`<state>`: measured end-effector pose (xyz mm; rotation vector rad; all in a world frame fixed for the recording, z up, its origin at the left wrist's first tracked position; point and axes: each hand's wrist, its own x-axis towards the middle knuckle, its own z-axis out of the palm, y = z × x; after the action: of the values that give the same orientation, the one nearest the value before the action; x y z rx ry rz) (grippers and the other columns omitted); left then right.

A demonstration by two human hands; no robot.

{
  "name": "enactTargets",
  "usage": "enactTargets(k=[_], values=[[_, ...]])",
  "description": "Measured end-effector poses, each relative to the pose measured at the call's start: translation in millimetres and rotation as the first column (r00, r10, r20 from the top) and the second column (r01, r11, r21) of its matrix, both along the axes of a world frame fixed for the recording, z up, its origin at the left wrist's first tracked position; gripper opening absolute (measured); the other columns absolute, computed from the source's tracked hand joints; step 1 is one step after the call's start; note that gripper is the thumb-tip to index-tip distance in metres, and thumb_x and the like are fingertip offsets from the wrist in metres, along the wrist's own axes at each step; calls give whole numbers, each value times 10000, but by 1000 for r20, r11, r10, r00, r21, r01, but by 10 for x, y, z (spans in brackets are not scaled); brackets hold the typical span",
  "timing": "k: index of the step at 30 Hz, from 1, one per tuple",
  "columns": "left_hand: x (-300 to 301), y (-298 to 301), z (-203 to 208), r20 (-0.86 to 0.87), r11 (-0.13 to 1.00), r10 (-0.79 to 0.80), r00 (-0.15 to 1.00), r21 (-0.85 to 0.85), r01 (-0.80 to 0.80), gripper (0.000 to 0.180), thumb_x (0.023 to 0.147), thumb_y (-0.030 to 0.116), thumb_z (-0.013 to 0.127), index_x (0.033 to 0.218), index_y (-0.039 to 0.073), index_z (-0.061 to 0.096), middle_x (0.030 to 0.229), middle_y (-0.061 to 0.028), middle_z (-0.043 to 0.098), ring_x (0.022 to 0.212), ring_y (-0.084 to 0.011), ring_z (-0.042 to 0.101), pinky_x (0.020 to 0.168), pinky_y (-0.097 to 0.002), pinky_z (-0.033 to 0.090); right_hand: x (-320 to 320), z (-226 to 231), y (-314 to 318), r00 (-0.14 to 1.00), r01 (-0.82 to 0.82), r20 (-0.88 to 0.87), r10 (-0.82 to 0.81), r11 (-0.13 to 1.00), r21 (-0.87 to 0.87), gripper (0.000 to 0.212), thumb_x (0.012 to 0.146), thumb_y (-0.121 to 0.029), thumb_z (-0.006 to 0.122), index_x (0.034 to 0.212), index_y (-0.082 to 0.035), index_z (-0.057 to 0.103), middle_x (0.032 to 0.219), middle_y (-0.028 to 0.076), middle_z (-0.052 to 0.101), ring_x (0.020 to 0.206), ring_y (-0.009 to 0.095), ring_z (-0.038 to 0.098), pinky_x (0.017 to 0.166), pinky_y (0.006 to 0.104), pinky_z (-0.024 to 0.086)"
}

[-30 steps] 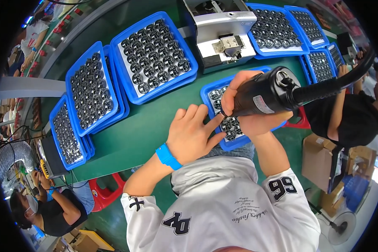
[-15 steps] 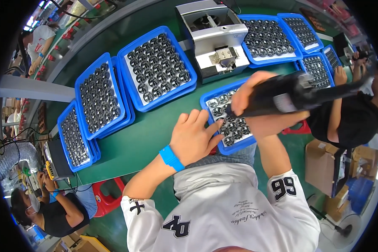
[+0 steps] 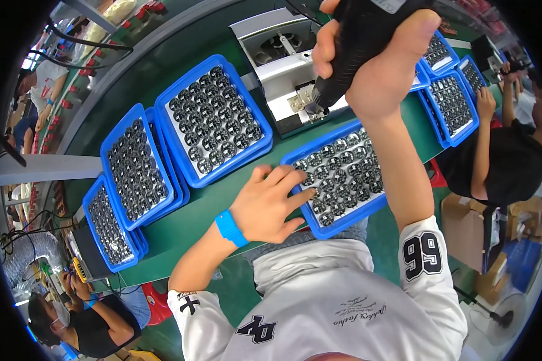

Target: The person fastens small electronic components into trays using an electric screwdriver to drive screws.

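My right hand is wrapped round a black electric screwdriver, raised above the bench. The screwdriver's lower end is at the small metal outlet of a silver box-shaped machine, probably a screw feeder; its tip is too small to make out. In front of me lies a blue tray holding rows of shiny dark round parts on a white liner. My left hand rests at the tray's left edge, fingers spread and nothing held. Its fingertips reach over the nearest round parts.
Left of the machine, stacked blue trays carry similar parts, with further stacks beyond. More trays stand on the right. A co-worker in black sits there; another person works at the lower left near a red stool.
My right hand has moved the screwdriver from over the tray up and away to the machine's outlet, uncovering the tray's parts. My left hand stays at the tray's edge.
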<state>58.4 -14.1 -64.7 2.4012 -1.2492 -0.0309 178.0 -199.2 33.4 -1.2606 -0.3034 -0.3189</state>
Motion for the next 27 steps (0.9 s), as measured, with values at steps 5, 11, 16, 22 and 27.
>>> enactTargets(k=[5,11,16,22,27], values=[[45,-47,-116,37,999,-32,999,-26,33,544,724,397,838,1221,198,736,1156,-31,609,1132,-237,558,920,-427,387,446,-292,6,682,-535,666,303,827,171,931,937,-859,298,1030,20,588,655,79,571,476,162,548,443,269,444],[113,9,-208,73,997,-34,997,-62,39,473,713,363,823,1157,213,765,1096,-1,615,1083,-212,563,905,-425,385,-54,-269,-207,973,-168,-174,154,984,-66,1173,737,-1040,248,1174,0,567,709,90,601,562,205,562,534,334,461],[155,6,-288,21,989,-31,999,-146,33,463,667,319,848,1115,222,781,1078,13,615,1091,-205,562,908,-419,379,-767,-305,-394,897,-439,73,435,862,254,1080,715,-1004,466,1114,-5,560,705,128,595,551,227,552,506,354,470],[154,16,-342,43,986,-16,999,-164,23,401,636,301,863,1027,238,804,1036,36,592,1105,-174,545,888,-393,393,-1269,-523,-246,954,-277,-57,293,940,198,1109,681,-1022,476,1076,12,547,669,154,594,502,248,544,479,380,479],[142,8,-362,75,986,-16,997,-162,28,381,648,324,859,1014,236,799,1036,36,590,1104,-178,542,901,-401,397,-1227,-608,-101,931,-302,-137,339,923,238,1185,600,-1064,425,944,59,583,699,181,629,540,251,587,491,351,490]])
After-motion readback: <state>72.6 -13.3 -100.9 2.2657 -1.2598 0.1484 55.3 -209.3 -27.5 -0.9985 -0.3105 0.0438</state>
